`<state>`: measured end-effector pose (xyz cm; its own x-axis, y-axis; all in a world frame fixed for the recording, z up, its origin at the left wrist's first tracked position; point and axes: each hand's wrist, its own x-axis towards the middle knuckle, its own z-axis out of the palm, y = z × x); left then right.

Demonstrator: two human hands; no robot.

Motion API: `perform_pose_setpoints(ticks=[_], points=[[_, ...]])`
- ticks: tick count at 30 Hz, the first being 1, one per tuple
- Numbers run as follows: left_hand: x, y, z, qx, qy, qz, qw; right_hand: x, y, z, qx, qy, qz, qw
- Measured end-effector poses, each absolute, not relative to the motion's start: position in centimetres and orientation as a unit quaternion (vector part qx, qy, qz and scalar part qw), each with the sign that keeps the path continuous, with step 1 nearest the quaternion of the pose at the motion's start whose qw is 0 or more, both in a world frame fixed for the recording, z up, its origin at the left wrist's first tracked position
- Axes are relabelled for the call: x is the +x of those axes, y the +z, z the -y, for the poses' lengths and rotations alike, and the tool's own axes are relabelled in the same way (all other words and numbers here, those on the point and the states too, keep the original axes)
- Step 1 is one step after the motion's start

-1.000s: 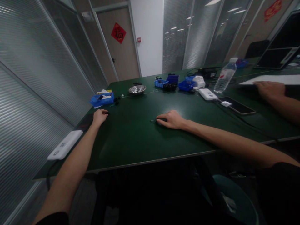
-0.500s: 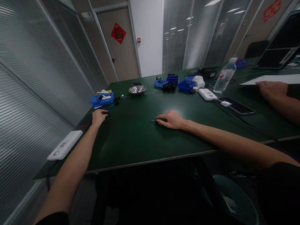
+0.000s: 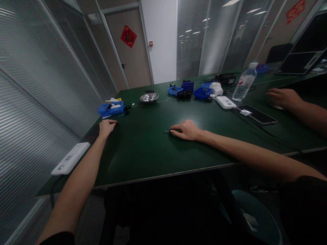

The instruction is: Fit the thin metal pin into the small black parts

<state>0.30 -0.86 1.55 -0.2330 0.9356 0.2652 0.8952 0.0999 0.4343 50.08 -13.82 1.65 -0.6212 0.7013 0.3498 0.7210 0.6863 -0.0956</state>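
Observation:
My right hand (image 3: pixel 186 130) rests on the green table (image 3: pixel 143 153), its fingers closed round a small black tool (image 3: pixel 176 130) with a thin metal tip that points left. Over at the table's left side, my left hand (image 3: pixel 107 128) lies with its fingers pressed together; a small dark bit shows at the fingertips, too small to name. Just beyond that hand sits a blue tray (image 3: pixel 111 109) with mixed small items. A shiny metal bowl (image 3: pixel 149 98) holding small pieces stands farther back, between the two hands.
A white power bank (image 3: pixel 71 158) lies by my left forearm. Back right are blue bins (image 3: pixel 203 93), a second white power bank (image 3: pixel 226 102), a phone (image 3: pixel 258 114) and a water bottle (image 3: pixel 245 82). Another person's hand (image 3: pixel 287 98) is at the far right.
The other person's hand at the right has shifted left, and the white sheet by it is no longer seen there. Both of my hands have stayed in place.

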Motion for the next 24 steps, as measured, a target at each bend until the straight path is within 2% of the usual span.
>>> perform_pose_setpoints(ticks=[7, 19, 24], points=[[0.5, 1.5, 1.0, 0.612, 0.291, -0.734, 0.058, 50.0, 1.7, 13.9, -0.397, -0.022, 0.898, 0.188], [1.5, 1.8, 1.5, 0.495, 0.42, -0.743, 0.164, 50.0, 1.9, 14.0, -0.395, -0.019, 0.901, 0.179], [1.7, 1.2, 0.9, 0.461, 0.455, -0.746, 0.154, 49.9, 2.0, 14.1, -0.396, -0.017, 0.901, 0.176]])
